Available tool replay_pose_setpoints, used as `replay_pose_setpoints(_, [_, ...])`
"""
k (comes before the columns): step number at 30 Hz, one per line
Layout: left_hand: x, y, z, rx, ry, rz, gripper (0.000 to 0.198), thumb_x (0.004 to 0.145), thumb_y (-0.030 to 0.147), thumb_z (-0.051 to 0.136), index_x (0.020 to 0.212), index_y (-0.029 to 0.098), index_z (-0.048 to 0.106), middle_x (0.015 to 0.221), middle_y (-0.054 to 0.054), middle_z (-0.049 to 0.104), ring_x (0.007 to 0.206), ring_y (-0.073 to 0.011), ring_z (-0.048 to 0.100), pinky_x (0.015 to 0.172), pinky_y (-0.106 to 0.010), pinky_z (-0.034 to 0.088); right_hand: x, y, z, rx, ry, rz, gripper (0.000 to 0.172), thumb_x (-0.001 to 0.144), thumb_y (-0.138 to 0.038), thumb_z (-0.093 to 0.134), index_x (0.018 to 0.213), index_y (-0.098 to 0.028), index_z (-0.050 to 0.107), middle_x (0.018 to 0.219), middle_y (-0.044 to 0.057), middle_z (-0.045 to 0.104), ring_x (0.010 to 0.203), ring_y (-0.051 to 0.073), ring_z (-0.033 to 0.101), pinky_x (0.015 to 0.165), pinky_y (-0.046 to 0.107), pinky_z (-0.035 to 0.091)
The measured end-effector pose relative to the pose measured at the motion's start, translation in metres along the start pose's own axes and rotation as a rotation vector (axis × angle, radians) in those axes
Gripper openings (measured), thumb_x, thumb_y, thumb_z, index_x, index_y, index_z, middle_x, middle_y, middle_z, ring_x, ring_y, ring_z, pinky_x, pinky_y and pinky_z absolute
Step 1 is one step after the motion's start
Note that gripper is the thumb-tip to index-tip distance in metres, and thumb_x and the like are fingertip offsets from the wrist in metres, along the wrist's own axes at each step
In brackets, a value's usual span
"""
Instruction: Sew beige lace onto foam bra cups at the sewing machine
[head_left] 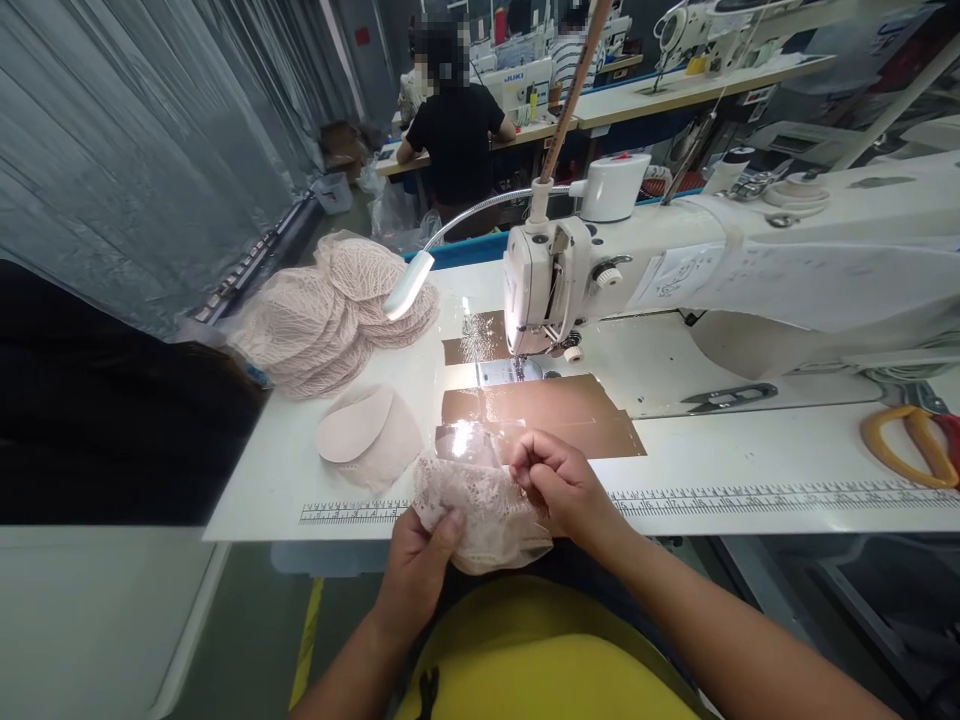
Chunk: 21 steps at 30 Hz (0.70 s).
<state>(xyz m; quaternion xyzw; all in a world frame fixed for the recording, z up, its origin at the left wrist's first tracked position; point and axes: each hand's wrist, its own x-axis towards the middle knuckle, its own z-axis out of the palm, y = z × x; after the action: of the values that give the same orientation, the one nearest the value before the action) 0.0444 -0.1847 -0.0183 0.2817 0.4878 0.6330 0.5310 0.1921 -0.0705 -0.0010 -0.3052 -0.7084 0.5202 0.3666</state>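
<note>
A pale lace fabric piece hangs over the table's front edge, just in front of the sewing machine. My left hand grips its left side, thumb on top. At the upper right of the lace is my right hand, its fingers curled together in a pinch; whatever lies between the fingertips is hidden. Left of the lace, a smooth oval pad rests on a thin round fabric piece. Behind these, stacks of beige lace cups overlap one another. Brown tape covers the bed near the needle.
A printed ruler runs along the table's front edge. Thread snips lie on the machine bed, and orange-handled scissors at the far right. A lamp on a bendy neck reaches over the stacks. Another person sits at a machine behind.
</note>
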Motion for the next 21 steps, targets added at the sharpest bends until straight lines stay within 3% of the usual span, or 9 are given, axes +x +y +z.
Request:
replay_pose_setpoints(2, [0.0, -0.001, -0.001, 0.004, 0.024, 0.023, 0.038, 0.086, 0.03, 0.061, 0.121, 0.018, 0.059, 0.111, -0.01, 0.067, 0.102, -0.0243, 0.061, 0.087, -0.034, 0.049, -0.003, -0.005, 0.001, 0.003, -0.059, -0.099, 0.024, 0.07, -0.005, 0.036, 0.083, -0.02, 0.051, 0.07, 0.0, 0.052, 0.063, 0.013, 0.05, 0.059, 0.025, 0.045])
replay_pose_setpoints(6, [-0.001, 0.001, 0.0, 0.065, -0.02, 0.052, 0.034, 0.086, 0.031, 0.059, 0.117, 0.016, 0.062, 0.104, -0.01, 0.068, 0.098, -0.0245, 0.062, 0.084, -0.033, 0.05, -0.009, -0.008, 0.01, -0.173, -0.233, -0.364, 0.047, 0.065, -0.006, 0.046, 0.109, -0.019, 0.053, 0.1, 0.008, 0.059, 0.092, 0.021, 0.055, 0.081, 0.035, 0.046])
replay_pose_setpoints(8, [-0.002, 0.004, 0.0, 0.131, -0.111, 0.038, 0.032, 0.085, 0.034, 0.06, 0.11, 0.014, 0.066, 0.097, -0.01, 0.07, 0.094, -0.0253, 0.063, 0.08, -0.033, 0.051, -0.009, -0.005, 0.014, -0.184, -0.242, -0.298, 0.042, 0.067, -0.003, 0.044, 0.103, -0.02, 0.056, 0.09, 0.005, 0.063, 0.082, 0.018, 0.057, 0.074, 0.03, 0.046])
replay_pose_setpoints(10, [-0.003, 0.007, 0.0, 0.176, -0.174, 0.031, 0.033, 0.084, 0.037, 0.061, 0.106, 0.013, 0.068, 0.091, -0.011, 0.07, 0.091, -0.0265, 0.064, 0.077, -0.033, 0.052, -0.007, -0.002, 0.015, -0.104, -0.189, -0.17, 0.027, 0.069, -0.004, 0.043, 0.083, -0.02, 0.059, 0.073, 0.001, 0.061, 0.066, 0.014, 0.054, 0.061, 0.024, 0.043])
replay_pose_setpoints(12, [-0.004, 0.009, -0.001, 0.169, -0.167, 0.033, 0.036, 0.083, 0.039, 0.061, 0.108, 0.013, 0.068, 0.09, -0.011, 0.07, 0.092, -0.0276, 0.064, 0.077, -0.034, 0.052, -0.005, 0.0, 0.013, 0.024, -0.11, -0.038, 0.016, 0.071, -0.007, 0.043, 0.063, -0.019, 0.052, 0.061, -0.001, 0.053, 0.058, 0.012, 0.048, 0.053, 0.022, 0.037])
replay_pose_setpoints(14, [-0.004, 0.01, -0.001, 0.116, -0.122, 0.027, 0.038, 0.083, 0.04, 0.061, 0.11, 0.015, 0.067, 0.093, -0.011, 0.071, 0.094, -0.0281, 0.063, 0.079, -0.035, 0.052, -0.004, -0.001, 0.009, 0.172, -0.04, 0.1, 0.018, 0.072, -0.011, 0.042, 0.056, -0.019, 0.044, 0.057, -0.002, 0.046, 0.054, 0.011, 0.042, 0.05, 0.022, 0.034])
replay_pose_setpoints(17, [-0.002, 0.009, -0.002, 0.006, -0.065, 0.009, 0.037, 0.082, 0.041, 0.063, 0.11, 0.016, 0.067, 0.095, -0.011, 0.071, 0.095, -0.0275, 0.064, 0.081, -0.036, 0.052, -0.005, -0.001, 0.006, 0.385, -0.072, 0.269, 0.014, 0.078, -0.017, 0.042, 0.065, -0.019, 0.049, 0.063, -0.002, 0.045, 0.058, 0.012, 0.042, 0.053, 0.023, 0.035])
replay_pose_setpoints(19, [0.0, 0.008, -0.003, -0.061, -0.048, 0.0, 0.035, 0.081, 0.04, 0.064, 0.108, 0.018, 0.068, 0.096, -0.01, 0.071, 0.095, -0.0265, 0.065, 0.084, -0.037, 0.052, -0.007, -0.002, 0.005, 0.459, -0.17, 0.313, 0.01, 0.082, -0.025, 0.048, 0.078, -0.019, 0.053, 0.067, -0.002, 0.046, 0.061, 0.012, 0.043, 0.055, 0.023, 0.035])
replay_pose_setpoints(21, [0.001, 0.007, -0.004, -0.116, -0.04, 0.001, 0.032, 0.081, 0.038, 0.064, 0.108, 0.02, 0.068, 0.096, -0.008, 0.071, 0.095, -0.0253, 0.065, 0.086, -0.037, 0.051, -0.008, -0.002, 0.004, 0.458, -0.233, 0.323, 0.016, 0.081, -0.034, 0.058, 0.081, -0.018, 0.054, 0.067, -0.003, 0.044, 0.06, 0.011, 0.041, 0.055, 0.022, 0.034])
